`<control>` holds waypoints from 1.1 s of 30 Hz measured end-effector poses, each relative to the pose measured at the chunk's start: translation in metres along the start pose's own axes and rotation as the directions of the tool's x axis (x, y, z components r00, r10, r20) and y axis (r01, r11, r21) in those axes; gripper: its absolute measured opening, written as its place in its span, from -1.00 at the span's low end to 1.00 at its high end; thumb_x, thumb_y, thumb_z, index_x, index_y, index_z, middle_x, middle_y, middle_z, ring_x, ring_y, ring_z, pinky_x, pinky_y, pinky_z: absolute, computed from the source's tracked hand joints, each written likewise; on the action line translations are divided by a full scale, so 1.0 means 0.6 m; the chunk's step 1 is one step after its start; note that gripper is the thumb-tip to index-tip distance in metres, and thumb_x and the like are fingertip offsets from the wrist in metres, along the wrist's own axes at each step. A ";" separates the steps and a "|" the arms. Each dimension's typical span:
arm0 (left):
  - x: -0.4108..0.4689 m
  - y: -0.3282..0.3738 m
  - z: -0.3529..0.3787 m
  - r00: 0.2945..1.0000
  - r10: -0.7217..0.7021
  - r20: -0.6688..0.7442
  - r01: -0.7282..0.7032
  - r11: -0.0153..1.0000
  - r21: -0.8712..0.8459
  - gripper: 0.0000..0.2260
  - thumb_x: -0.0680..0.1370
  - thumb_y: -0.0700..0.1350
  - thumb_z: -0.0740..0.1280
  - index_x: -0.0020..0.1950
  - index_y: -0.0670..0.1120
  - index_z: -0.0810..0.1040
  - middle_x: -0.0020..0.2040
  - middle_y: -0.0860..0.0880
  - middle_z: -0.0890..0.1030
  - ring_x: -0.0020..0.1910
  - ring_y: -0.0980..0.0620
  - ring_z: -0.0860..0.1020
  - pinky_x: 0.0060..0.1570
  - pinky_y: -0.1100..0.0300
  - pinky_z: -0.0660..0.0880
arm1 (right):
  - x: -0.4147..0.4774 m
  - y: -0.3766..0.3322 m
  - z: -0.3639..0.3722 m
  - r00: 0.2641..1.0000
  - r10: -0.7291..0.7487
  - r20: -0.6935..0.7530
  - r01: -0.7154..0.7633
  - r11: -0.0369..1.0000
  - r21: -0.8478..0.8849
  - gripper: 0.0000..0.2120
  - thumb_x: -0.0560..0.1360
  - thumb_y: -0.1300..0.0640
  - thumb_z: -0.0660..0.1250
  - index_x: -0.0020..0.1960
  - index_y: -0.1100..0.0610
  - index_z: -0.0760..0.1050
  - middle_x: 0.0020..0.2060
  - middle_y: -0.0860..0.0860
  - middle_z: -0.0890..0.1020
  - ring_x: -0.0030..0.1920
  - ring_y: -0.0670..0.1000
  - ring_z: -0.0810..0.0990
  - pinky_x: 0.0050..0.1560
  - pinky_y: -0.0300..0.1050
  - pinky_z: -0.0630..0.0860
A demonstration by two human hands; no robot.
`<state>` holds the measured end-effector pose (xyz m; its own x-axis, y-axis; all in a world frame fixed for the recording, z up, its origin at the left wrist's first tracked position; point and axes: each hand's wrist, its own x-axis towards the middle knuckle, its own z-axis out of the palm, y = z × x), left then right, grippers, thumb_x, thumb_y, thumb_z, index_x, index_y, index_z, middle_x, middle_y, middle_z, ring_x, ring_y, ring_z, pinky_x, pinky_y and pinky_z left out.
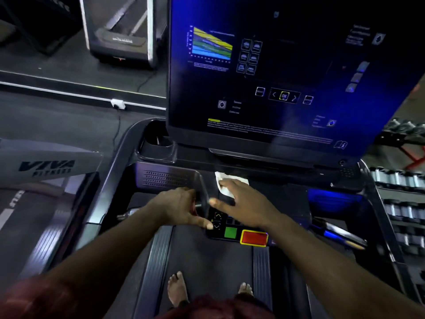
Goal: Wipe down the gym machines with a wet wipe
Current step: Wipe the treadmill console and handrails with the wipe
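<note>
The right hand (pixel 239 199) presses the wipe (pixel 224 184) flat on the treadmill (pixel 165 178) console, fingers spread; the left hand (pixel 181 203) probably grips a handle; the screen (pixel 264 77) seems not yet wiped.

wet wipe (pixel 224 183) – half under right hand (pixel 239 201) | console text (pixel 253 130) blurred (unreadable)

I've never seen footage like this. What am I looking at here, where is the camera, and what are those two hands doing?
The camera sits on a person's head, looking down, so you see their own arms and bare feet. They stand on a treadmill belt, facing its big dark console screen. The right hand presses a white wet wipe flat on the panel below the screen, cleaning it. The left hand grips a handle beside the panel. Nearer the person are a green button and a red button. Racks of dumbbells stand at the right.
</note>
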<state>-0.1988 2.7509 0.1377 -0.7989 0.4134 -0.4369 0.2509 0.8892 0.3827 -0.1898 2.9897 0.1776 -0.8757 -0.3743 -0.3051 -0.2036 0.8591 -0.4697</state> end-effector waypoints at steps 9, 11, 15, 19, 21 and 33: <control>0.005 -0.018 0.012 0.998 0.032 -0.059 -0.024 0.991 0.134 -0.03 0.21 0.76 0.10 0.16 -0.02 0.61 0.09 -0.06 0.69 0.11 -0.14 0.66 0.05 0.01 0.56 | -0.002 -0.029 0.015 0.946 -0.287 0.149 0.293 0.956 -0.014 -0.40 0.67 -0.33 0.07 0.66 -0.19 0.16 0.64 -0.28 0.12 0.61 -0.33 -0.07 0.59 -0.27 0.00; 0.001 -0.016 0.011 0.997 0.037 -0.064 -0.032 0.996 0.078 -0.05 0.21 0.77 0.15 0.25 0.07 0.59 0.12 0.00 0.70 0.14 -0.09 0.67 0.09 0.00 0.58 | 0.050 -0.037 0.009 0.959 -0.225 0.170 0.229 0.973 -0.006 -0.39 0.68 -0.33 0.01 0.67 -0.15 0.12 0.66 -0.22 0.09 0.59 -0.33 -0.12 0.64 -0.12 0.01; -0.002 -0.008 0.007 0.999 0.025 -0.039 -0.022 0.998 0.056 -0.01 0.20 0.77 0.16 0.43 0.17 0.46 0.23 0.02 0.68 0.20 -0.07 0.66 0.16 -0.07 0.58 | 0.062 -0.019 0.002 0.975 -0.165 0.148 0.170 0.985 -0.021 -0.34 0.67 -0.34 0.00 0.70 -0.13 0.00 0.68 -0.17 0.01 0.60 -0.27 -0.09 0.65 -0.08 -0.04; 0.002 -0.010 0.007 0.999 0.031 -0.024 -0.031 0.999 0.023 -0.06 0.19 0.78 0.17 0.35 0.19 0.52 0.14 0.09 0.70 0.13 0.00 0.67 0.11 -0.04 0.60 | -0.020 0.032 -0.005 0.998 0.070 0.010 -0.067 0.985 -0.156 -0.20 0.58 -0.51 -0.09 0.69 -0.10 0.03 0.68 -0.10 0.09 0.65 -0.05 0.06 0.59 -0.04 0.08; 0.002 -0.010 0.010 0.999 0.019 -0.031 -0.018 1.000 0.024 -0.08 0.19 0.78 0.18 0.28 0.17 0.55 0.06 0.11 0.70 0.05 0.03 0.67 0.07 -0.03 0.61 | -0.053 0.060 -0.012 0.980 0.195 -0.040 -0.199 0.957 -0.212 -0.08 0.51 -0.58 -0.18 0.68 -0.05 0.07 0.68 -0.05 0.09 0.66 -0.01 0.07 0.60 0.03 0.10; 0.011 -0.020 0.024 0.998 0.029 -0.062 -0.024 0.996 0.088 -0.03 0.24 0.77 0.14 0.35 0.10 0.53 0.18 0.05 0.70 0.13 0.00 0.67 0.13 -0.09 0.63 | 0.040 0.007 0.013 0.997 0.075 -0.024 -0.077 0.994 -0.073 0.04 0.38 -0.71 -0.20 0.62 -0.08 0.23 0.54 -0.08 0.31 0.53 0.05 0.27 0.51 0.15 0.30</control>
<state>-0.1990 2.7459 0.1184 -0.8238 0.4261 -0.3739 0.3166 0.8929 0.3201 -0.2083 2.9814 0.1618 -0.8989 -0.3000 -0.3195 -0.1670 0.9085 -0.3831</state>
